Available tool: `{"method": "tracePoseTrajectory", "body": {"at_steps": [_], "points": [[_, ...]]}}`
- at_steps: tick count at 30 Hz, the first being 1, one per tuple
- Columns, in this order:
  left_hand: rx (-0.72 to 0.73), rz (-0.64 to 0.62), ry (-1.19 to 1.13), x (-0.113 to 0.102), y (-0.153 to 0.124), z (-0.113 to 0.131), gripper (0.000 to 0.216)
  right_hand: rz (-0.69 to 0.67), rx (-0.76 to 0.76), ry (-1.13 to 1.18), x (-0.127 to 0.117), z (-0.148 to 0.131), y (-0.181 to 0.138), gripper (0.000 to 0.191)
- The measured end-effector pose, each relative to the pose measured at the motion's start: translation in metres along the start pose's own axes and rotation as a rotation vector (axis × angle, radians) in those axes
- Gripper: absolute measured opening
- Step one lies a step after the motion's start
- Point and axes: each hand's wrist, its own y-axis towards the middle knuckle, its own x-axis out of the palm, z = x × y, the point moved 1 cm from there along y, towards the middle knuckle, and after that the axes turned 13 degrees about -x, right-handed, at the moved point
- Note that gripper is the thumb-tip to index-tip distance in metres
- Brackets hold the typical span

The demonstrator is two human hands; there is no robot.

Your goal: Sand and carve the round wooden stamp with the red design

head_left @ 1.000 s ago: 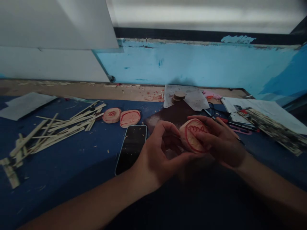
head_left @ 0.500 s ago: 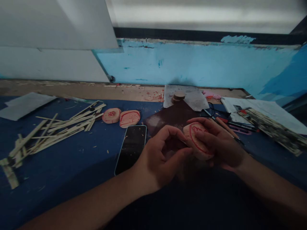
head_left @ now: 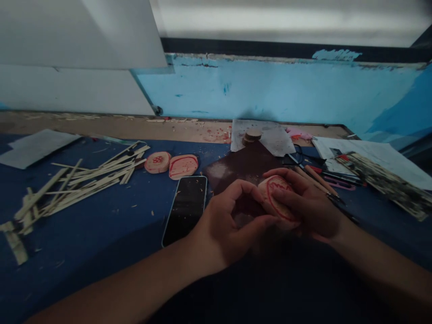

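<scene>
Right grip: the right hand [head_left: 310, 209] is clamped around a carved wooden disc [head_left: 269, 192], thumb pressed across its red-lined face and fingers along the far edge.
Left grip: the left hand [head_left: 226, 220] forms a loose ring, thumb and forefinger tips meeting the disc's left edge.
Disc position: above the table [head_left: 94, 265], right of centre, tilted between both hands.
Forearms: they come in from the near left and near right, wrists apart, hands converging.
Beyond the hands: a dark maroon sheet [head_left: 229, 168], its near part hidden by the hands.
Phone: a smartphone [head_left: 185, 209] lies screen-up just left of the left hand, sprinkled with shavings.
Other discs: a flower-marked disc [head_left: 157, 162] and a red-edged disc [head_left: 183, 167], side by side beyond the phone.
Far left: a heap of wooden strips [head_left: 87, 182] and, farther, grey paper [head_left: 40, 147].
Far centre: a round brown block [head_left: 252, 135] on stained paper [head_left: 276, 138].
Right side: slim wooden-handled tools [head_left: 324, 181] just past the right hand, then a dark-patterned slab [head_left: 388, 184] over white paper [head_left: 388, 155].
</scene>
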Motion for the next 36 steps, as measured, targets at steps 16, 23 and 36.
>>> {"method": "tracePoseTrajectory", "body": {"at_steps": [16,23,36], "points": [[0.069,0.117,0.253,0.000,0.000,-0.004,0.026,0.022,0.056,-0.079,0.006,0.003,-0.003,0.046],[0.120,0.176,0.753,-0.010,0.001,-0.007,0.037,0.040,-0.359,-0.688,-0.013,-0.003,0.006,0.040],[-0.072,-0.093,1.319,-0.011,0.004,-0.021,0.113,-0.422,-0.666,-1.091,-0.017,-0.006,0.000,0.076]]}}
